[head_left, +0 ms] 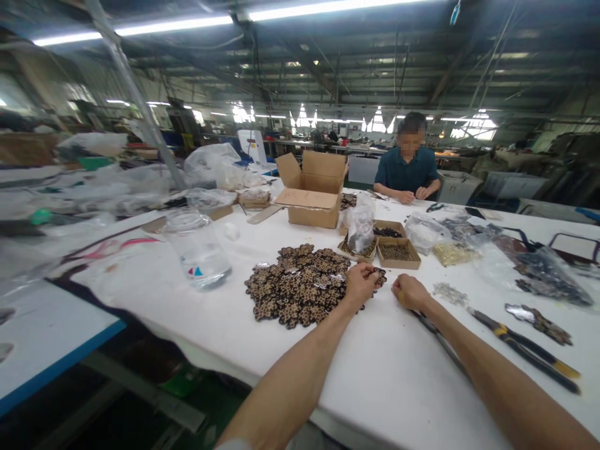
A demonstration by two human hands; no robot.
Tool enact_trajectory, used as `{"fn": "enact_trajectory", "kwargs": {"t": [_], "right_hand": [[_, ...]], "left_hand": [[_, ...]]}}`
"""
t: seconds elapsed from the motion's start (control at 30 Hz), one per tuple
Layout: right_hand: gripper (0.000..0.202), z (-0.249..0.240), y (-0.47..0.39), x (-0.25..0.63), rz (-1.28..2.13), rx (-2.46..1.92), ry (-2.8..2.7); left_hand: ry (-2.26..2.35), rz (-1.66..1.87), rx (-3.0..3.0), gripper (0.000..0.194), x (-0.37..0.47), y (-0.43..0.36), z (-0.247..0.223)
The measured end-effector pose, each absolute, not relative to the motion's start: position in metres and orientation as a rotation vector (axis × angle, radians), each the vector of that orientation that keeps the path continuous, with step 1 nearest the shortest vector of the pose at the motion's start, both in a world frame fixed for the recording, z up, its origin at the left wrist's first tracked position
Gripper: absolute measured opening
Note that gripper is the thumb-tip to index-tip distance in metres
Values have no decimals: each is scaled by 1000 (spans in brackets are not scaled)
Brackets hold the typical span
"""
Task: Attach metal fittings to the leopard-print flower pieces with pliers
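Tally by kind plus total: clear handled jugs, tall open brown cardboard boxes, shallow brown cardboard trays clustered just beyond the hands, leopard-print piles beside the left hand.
Clear jug: 1
Open box: 1
Shallow trays: 3
Leopard-print pile: 1
Total: 6

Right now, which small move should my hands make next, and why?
Perhaps bring the right hand a little closer to the patterned patch. The left hand seems to have its grip on that patch, at the right edge of the pile, while the right hand is apart from it. Whether the right hand holds something small is hard to tell.
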State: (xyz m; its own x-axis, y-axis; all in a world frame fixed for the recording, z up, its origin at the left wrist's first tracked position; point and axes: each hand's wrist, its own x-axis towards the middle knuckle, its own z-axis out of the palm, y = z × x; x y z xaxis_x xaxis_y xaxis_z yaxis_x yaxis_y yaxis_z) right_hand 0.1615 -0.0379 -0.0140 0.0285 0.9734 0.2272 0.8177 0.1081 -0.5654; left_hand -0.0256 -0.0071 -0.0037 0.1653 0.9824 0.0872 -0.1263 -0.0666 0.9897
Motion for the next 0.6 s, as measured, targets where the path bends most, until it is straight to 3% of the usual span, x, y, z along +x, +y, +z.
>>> {"fn": "enact_trajectory", "kwargs": {"t": [0.27,0.6], "right_hand": [[31,-8,-75,174,635,-1408,-1537],[31,-11,-65,193,738,-1242,-1395]], "left_hand": [[913,1010,1334,31,-22,-8,-10],[849,827,1302,38,-5,-2,-13]]}}
